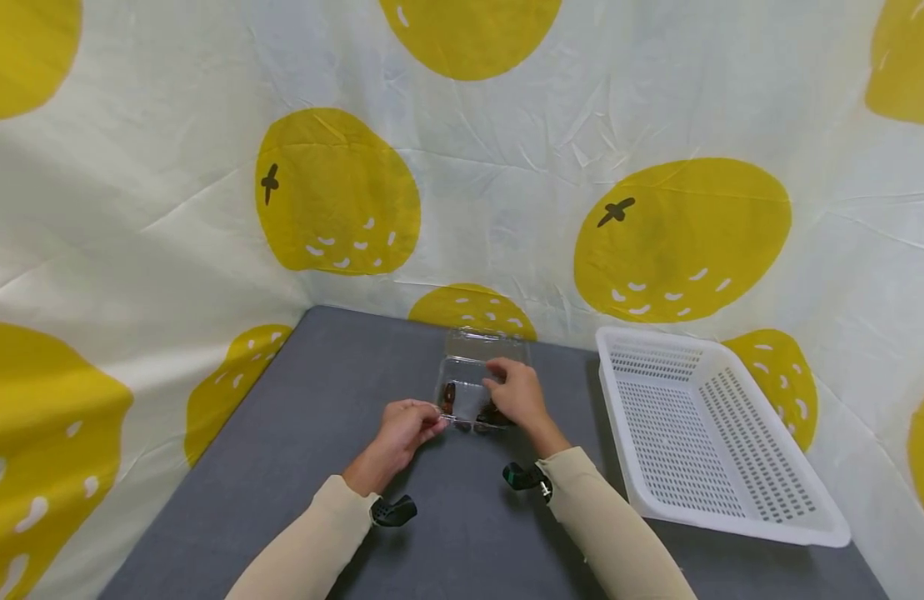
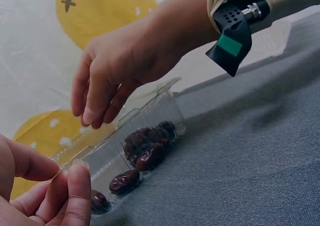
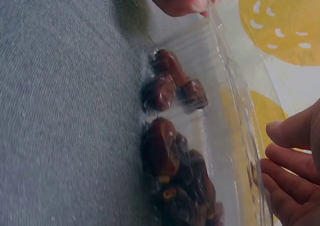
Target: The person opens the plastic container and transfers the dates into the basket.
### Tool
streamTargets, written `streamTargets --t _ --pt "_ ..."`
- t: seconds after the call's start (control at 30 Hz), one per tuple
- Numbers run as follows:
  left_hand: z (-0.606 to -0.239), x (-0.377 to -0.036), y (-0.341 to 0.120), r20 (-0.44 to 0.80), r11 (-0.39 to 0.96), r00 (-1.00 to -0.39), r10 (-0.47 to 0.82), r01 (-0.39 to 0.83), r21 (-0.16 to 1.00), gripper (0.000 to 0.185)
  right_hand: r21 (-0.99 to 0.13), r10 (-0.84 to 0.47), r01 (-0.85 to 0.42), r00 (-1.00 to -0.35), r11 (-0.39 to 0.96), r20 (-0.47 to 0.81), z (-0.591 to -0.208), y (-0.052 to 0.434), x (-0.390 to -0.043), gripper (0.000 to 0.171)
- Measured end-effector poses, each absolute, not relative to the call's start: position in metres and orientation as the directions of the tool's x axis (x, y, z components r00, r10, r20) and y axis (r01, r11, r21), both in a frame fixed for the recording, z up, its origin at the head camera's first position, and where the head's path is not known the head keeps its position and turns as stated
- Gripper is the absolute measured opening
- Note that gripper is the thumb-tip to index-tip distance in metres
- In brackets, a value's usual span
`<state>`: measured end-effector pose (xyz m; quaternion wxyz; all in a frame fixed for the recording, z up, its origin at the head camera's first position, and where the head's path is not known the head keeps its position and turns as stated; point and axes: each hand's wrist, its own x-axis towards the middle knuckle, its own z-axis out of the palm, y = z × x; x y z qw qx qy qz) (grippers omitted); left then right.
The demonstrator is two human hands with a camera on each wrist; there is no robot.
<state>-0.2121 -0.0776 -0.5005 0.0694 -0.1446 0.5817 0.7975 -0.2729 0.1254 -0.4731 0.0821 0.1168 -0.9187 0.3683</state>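
The box (image 1: 476, 392), a clear plastic clamshell, lay on the worktop (image 1: 319, 433) near its far edge, its hinged lid (image 1: 486, 343) thrown back at twelve o'clock toward the cloth (image 1: 506, 208). Dates (image 2: 147, 148) sat in the tray: a heap toward the right hand's end, a few loose ones toward the left hand's end, none seen outside the box.

The left hand (image 1: 406, 427), at about eight o'clock from the box, pinched the near left corner of the rim between thumb and fingertips (image 2: 77, 186), grasping the plastic. The right hand (image 1: 516, 392) hovered over the tray at about four o'clock, fingers (image 2: 95, 104) pointing down and loosely spread; in the left wrist view they hung above the dates without touching them and held nothing, so the hand was released.

Judging by this, the opening seemed done: the lid was up and the box steadied. Whatever was to be done with the dates looked barely begun, since the right hand had not yet closed on one.

At three o'clock from the box, well apart from it, a white basket (image 1: 776, 500) with perforated walls stood on the worktop; no dates showed in it. The yellow-spotted cloth rose behind and at both sides.
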Motion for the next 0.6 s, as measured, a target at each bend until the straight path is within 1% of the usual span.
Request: streamTargets --t 0.4,0.6 --pt "-0.502 -0.213 -0.077 -0.318 -0.338 -0.947 -0.051 -0.283 0.898 0.023 -0.710 -0.270 -0.322 -0.944 0.626 0.190 -0.481 0.109 -0.281 0.031" --pt "-0.503 -0.213 -0.078 -0.323 -0.340 -0.945 -0.048 -0.289 0.895 0.028 -0.708 -0.334 -0.354 -0.926 0.611 0.174 -0.484 0.103 -0.284 0.030"
